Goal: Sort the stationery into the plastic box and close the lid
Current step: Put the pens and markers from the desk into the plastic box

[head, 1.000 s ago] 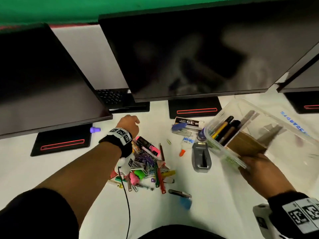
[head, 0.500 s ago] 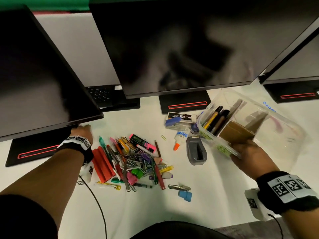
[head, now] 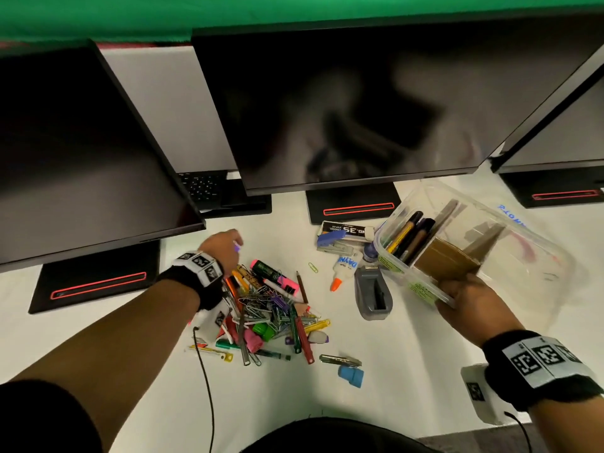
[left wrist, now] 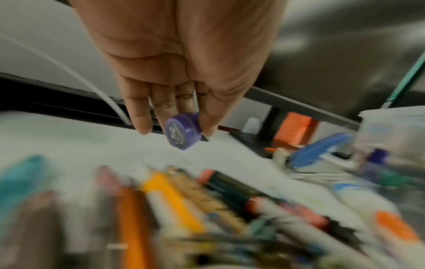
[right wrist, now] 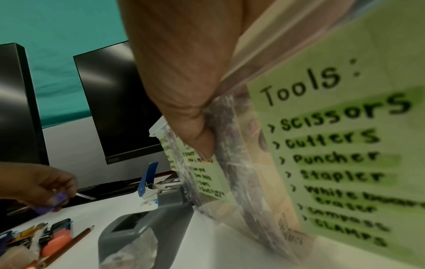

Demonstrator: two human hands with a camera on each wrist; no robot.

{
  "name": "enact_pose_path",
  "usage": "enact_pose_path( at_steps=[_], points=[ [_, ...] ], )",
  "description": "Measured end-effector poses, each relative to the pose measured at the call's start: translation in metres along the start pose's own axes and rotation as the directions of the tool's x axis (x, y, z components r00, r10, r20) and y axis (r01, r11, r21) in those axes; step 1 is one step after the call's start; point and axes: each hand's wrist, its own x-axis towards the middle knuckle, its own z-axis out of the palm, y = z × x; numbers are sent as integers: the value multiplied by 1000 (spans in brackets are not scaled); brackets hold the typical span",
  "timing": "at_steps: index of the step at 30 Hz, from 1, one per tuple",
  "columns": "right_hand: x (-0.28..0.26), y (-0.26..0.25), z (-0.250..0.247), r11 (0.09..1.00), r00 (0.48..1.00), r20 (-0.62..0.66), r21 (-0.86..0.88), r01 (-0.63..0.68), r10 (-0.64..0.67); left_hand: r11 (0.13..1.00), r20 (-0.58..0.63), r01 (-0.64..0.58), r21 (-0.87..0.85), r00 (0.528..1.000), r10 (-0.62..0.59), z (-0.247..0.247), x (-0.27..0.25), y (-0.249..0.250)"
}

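Observation:
My left hand (head: 230, 245) hovers just behind the stationery pile (head: 271, 308) and pinches a small purple round cap-like piece (head: 236, 247) between thumb and fingers. The left wrist view shows that purple piece (left wrist: 182, 131) at my fingertips (left wrist: 208, 127). My right hand (head: 457, 291) grips the near rim of the clear plastic box (head: 523, 256), which is tilted up toward me with no lid on it. Pens (head: 408, 237) lie in its left compartment beside a cardboard divider (head: 447, 259). A green "Tools" label (right wrist: 333, 145) is stuck on the box wall.
Between pile and box lie a grey hole puncher (head: 374, 294), a white glue bottle (head: 344, 266), a blue stapler (head: 333, 240) and a staples box (head: 346, 228). A blue eraser-like piece (head: 351, 376) lies nearer me. Dark monitors (head: 359, 109) overhang the back of the white table.
My left hand reached left to the purple piece by the left monitor base, took it, and has come back right above the pile. The right hand keeps the box tilted.

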Motion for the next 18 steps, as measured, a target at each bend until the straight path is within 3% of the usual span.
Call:
enact_pose_path(
  at_steps=[4,7,12,18],
  points=[
    [-1,-1,-2,1000,1000,5,-1,2,-2,960,63,-226,-165,969,239,27,-22,61],
    [-1,1,-1,1000,1000,11,-14,11,-11,921,178,-305,-241,919,351,52,-35,101],
    [3,6,1,1000,1000,20,-20,13,-13,913,232,-387,-127,884,406,77,-38,125],
    [7,10,0,999,999,33,-16,28,-28,922,243,-383,60,901,358,67,-27,114]
  ],
)
